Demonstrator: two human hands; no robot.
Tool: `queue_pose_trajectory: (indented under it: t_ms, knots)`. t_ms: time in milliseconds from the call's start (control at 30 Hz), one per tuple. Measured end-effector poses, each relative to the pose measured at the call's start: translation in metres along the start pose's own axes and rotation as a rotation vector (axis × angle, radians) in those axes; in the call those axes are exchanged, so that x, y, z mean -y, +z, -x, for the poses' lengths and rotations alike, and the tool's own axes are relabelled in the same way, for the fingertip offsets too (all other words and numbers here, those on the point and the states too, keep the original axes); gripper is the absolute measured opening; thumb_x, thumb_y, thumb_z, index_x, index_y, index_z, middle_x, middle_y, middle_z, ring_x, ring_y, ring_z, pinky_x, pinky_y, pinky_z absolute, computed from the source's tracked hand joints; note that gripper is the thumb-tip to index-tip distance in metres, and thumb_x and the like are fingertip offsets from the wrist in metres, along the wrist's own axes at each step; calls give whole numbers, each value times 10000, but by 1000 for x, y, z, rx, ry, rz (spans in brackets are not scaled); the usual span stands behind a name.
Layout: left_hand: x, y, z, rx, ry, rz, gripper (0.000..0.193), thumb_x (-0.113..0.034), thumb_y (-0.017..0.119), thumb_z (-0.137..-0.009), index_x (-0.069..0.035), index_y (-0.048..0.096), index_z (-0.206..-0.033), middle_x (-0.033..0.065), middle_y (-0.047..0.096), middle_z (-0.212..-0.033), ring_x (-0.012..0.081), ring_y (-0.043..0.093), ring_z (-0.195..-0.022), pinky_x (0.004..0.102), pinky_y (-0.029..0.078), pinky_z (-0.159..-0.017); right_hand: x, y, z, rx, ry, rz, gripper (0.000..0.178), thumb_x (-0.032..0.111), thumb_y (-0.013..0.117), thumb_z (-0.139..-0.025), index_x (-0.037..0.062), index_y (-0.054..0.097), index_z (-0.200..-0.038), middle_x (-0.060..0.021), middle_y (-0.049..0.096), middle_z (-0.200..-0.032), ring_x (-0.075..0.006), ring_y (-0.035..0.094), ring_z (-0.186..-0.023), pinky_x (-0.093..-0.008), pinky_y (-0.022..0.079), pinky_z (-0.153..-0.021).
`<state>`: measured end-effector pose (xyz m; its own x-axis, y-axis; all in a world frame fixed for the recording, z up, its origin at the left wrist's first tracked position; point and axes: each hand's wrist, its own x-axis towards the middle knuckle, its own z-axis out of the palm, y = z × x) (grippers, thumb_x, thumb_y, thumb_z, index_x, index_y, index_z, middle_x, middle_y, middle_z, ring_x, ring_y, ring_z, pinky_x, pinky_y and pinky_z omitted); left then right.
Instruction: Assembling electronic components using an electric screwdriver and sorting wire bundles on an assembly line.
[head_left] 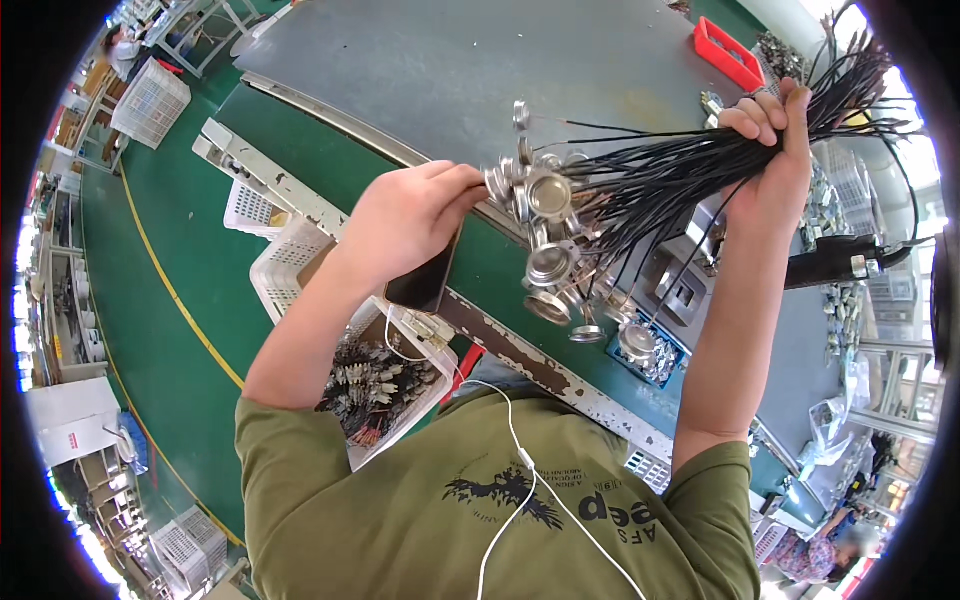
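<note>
A thick bundle of thin black cables (680, 172) is gripped in my right hand (775, 150), whose fingers wrap round it. Its loose ends fan out beyond the hand at the upper right. Toward the left, the cables end in a cluster of round silver metal parts (550, 195), which hang in the air above the table's front edge. My left hand (415, 215) has its fingertips pinched at the left side of that cluster, on one of the silver parts. Its grip is partly hidden by the hand itself. Below that hand lies a dark phone (425, 280) with a white cord.
A grey worktable (480, 60) stretches ahead, with a red tray (728, 55) at its far right. White crates (290, 265) stand below on the left, one filled with metal parts (375, 390). A blue tray of small parts (655, 358) and a metal fixture (685, 290) sit under the cables.
</note>
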<state>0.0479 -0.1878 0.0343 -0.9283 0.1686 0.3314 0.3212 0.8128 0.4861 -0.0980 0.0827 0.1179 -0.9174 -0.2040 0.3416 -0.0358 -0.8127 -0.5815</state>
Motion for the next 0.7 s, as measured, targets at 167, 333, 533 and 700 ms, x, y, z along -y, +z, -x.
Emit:
queue_pose_trajectory:
  t_ms: [167,333,533,700]
  knots:
    - [26,-26,37,-123,-44,-113,109,-65,631,-854,-45,646,-960,114,619,-779,312,611,-683,367,490,-602,19,-14,-16,-71,-27,-43,186,211,591,-968,29,551,-981,20,431,-699,-83,391,-622,-253,417,-608]
    - [99,-36,108,-212,-160,-249,92,-43,604,-884,-38,641,-968,124,594,-774,296,595,-679,356,466,-610,13,-13,-21,-225,-123,51,158,165,598,-960,22,533,-953,17,408,-704,-86,390,-614,-256,415,-616]
    - [178,-57,218,-260,-451,-470,117,-55,596,-901,-51,644,-1008,134,620,-856,331,605,-766,380,495,-683,9,-31,-37,-326,-169,401,219,195,667,-920,46,511,-884,13,428,-660,-88,399,-577,-269,402,-569]
    - [162,-42,180,-318,-743,-89,227,-190,498,-1001,-40,638,-1100,68,653,-946,169,586,-753,316,489,-736,-51,-23,-24,-342,-264,889,240,204,738,-860,37,574,-912,5,517,-662,-89,488,-546,-252,413,-528]
